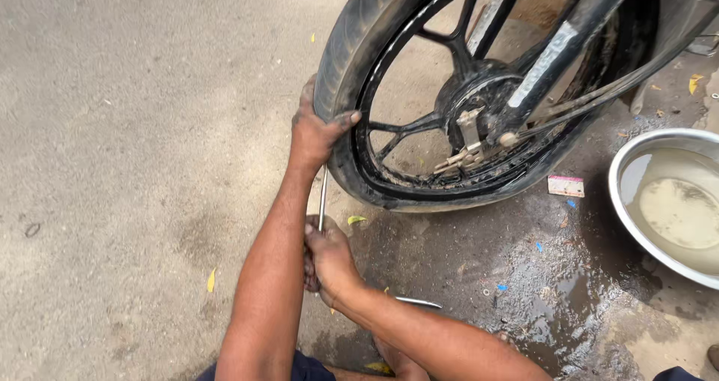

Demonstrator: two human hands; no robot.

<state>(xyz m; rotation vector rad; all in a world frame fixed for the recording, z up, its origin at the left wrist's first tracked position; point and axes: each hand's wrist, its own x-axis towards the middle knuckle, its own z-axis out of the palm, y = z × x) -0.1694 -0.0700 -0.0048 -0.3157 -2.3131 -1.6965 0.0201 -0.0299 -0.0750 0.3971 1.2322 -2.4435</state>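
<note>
One motorcycle wheel (479, 89) fills the far right, its black tyre (344, 66) standing on the ground. At the right edge sits one steel basin (625, 164) of murky water. Two hands work at the tyre's near left side. The left hand (314, 130) clamps the tyre's edge, thumb hooked over the sidewall. Just below, the right hand (326, 254) is fisted around one metal lever (323, 197), whose long axis runs nearly upright, its tip pointing away toward the tyre behind the left hand. A second metal rod (418, 302) lies flat on the ground nearby.

left hand (314, 130) gripping, right hand (326, 252) clenched
</note>
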